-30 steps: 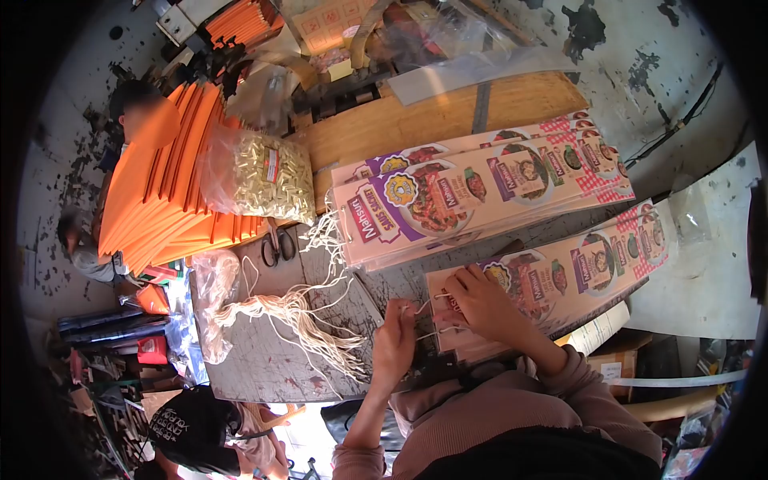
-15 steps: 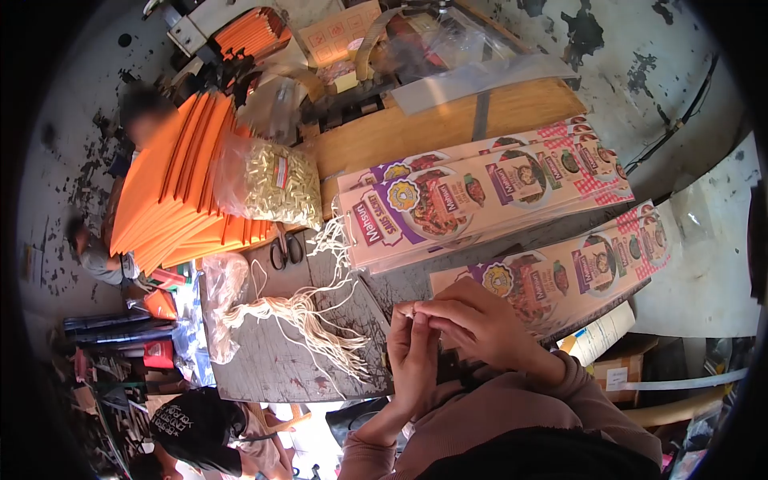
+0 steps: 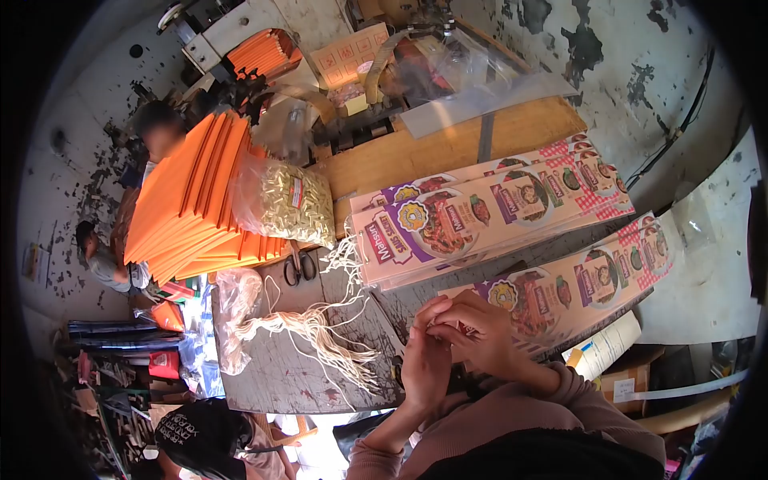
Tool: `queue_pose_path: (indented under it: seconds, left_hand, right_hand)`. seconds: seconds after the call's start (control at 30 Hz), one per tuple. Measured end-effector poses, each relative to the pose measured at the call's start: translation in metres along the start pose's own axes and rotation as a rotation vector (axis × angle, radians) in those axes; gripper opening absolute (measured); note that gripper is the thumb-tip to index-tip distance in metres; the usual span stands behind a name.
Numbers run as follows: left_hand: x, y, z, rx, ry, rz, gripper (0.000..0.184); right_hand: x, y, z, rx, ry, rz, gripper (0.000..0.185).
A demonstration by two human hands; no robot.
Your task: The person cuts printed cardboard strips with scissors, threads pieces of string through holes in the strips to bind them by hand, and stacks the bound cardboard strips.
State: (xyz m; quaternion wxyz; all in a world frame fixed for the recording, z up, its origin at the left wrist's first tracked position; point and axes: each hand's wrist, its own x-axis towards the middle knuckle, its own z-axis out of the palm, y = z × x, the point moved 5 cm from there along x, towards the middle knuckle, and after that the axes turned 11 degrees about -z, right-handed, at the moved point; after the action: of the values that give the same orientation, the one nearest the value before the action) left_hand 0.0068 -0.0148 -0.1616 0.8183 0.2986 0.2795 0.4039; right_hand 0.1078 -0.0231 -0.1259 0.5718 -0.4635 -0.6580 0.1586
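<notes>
My left hand [image 3: 426, 366] and my right hand [image 3: 486, 334] meet above the near end of a printed Mahsun card sheet [image 3: 560, 290]. Both sets of fingertips are pinched together, and whatever small thing sits between them is hidden. Beyond them lies a stack of the same printed sheets [image 3: 472, 220], with white cords hanging from its left end. To the left of my hands, a loose bundle of cream cords [image 3: 308, 326] spreads over the grey worktable [image 3: 268, 384].
Dark-handled scissors [image 3: 300, 268] lie near a clear bag of small gold-coloured pieces [image 3: 298, 200]. A tall pile of orange folded sheets [image 3: 180, 210] stands at the left. Other people are beyond the table's left side. A cardboard box [image 3: 624, 384] is at lower right.
My hands have drawn closer together, and the fingers of both are more curled. The whole view has shifted slightly right and down.
</notes>
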Motion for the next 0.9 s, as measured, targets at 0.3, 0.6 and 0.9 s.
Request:
queue_pose_path:
  seconds: [0.3, 0.6, 0.9]
  left_hand:
    - [0.005, 0.001, -0.001, 0.099, -0.086, -0.113, 0.074]
    - [0.005, 0.009, -0.007, 0.003, -0.165, -0.026, 0.077]
    - [0.008, -0.027, -0.067, -0.026, 0.11, -0.55, 0.037]
  right_hand:
    - [-0.026, 0.027, 0.014, 0.308, 0.204, 0.268, 0.011]
    - [-0.023, 0.028, 0.016, 0.268, 0.164, 0.29, 0.014]
    - [-0.022, -0.008, 0.025, -0.246, -0.153, -0.469, 0.009]
